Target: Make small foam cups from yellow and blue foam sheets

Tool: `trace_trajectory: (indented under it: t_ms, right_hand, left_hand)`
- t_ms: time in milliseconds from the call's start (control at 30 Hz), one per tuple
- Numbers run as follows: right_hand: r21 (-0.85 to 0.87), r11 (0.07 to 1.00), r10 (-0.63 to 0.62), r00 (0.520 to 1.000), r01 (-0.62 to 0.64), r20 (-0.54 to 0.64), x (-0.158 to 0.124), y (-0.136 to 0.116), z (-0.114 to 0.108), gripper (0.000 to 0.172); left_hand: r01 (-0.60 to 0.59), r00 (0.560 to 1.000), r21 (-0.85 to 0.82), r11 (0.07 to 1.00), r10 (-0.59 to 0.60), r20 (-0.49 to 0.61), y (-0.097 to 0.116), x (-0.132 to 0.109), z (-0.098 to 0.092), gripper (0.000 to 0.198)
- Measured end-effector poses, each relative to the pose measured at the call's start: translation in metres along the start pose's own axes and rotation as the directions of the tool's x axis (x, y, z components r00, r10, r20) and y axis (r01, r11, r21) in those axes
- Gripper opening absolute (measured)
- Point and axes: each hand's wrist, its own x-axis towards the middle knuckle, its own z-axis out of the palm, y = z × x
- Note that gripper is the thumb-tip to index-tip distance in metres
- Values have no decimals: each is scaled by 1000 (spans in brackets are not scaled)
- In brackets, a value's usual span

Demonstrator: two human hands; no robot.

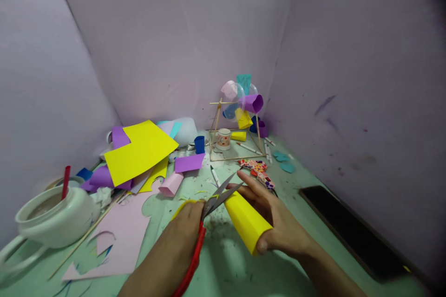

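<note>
My left hand [186,229] grips a pair of red-handled scissors [219,197], blades parted and pointing up to the right. The blades cross the far edge of a yellow paper tube [248,222], which tapers toward them. Closed around the tube's right side, my right hand [273,216] has its thumb at the near edge and a finger stretched beyond the blade tips. A yellow edge shows beside my left hand; what it belongs to is unclear. Small yellow scraps [201,191] lie just beyond my left hand.
A stick frame [216,123] holding coloured paper cups stands at the back. Yellow sheets [141,151] and pink paper [121,232] lie left, near a white mug-like pot [57,227]. A dark phone [351,227] lies right. Markers [249,149] and a patterned cutout [256,167] lie ahead.
</note>
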Motion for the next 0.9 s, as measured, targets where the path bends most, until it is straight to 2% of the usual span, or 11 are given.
trace_trajectory:
  t_ms: [133, 333, 467, 667, 900]
  right_hand:
    - [-48, 999, -9, 1000, 10, 10, -1, 0, -1, 127]
    - [-3, 999, -44, 998, 44, -37, -1, -5, 6, 129]
    - [-22, 999, -44, 999, 44, -9, -3, -5, 7, 127]
    - [-6, 999, -45, 999, 45, -4, -3, -2, 5, 123]
    - [20, 999, -31, 999, 31, -16, -2, -5, 7, 122]
  left_hand:
    - [1, 999, 40, 999, -2, 39, 0, -2, -2, 50]
    - [23, 997, 14, 1000, -24, 75, 6, -3, -7, 47]
    - [15, 998, -13, 1000, -14, 61, 9, -3, -8, 49]
    - [53, 997, 64, 997, -56, 50, 10, -2, -6, 51]
    - [44, 998, 84, 995, -48, 36, 7, -4, -4, 47]
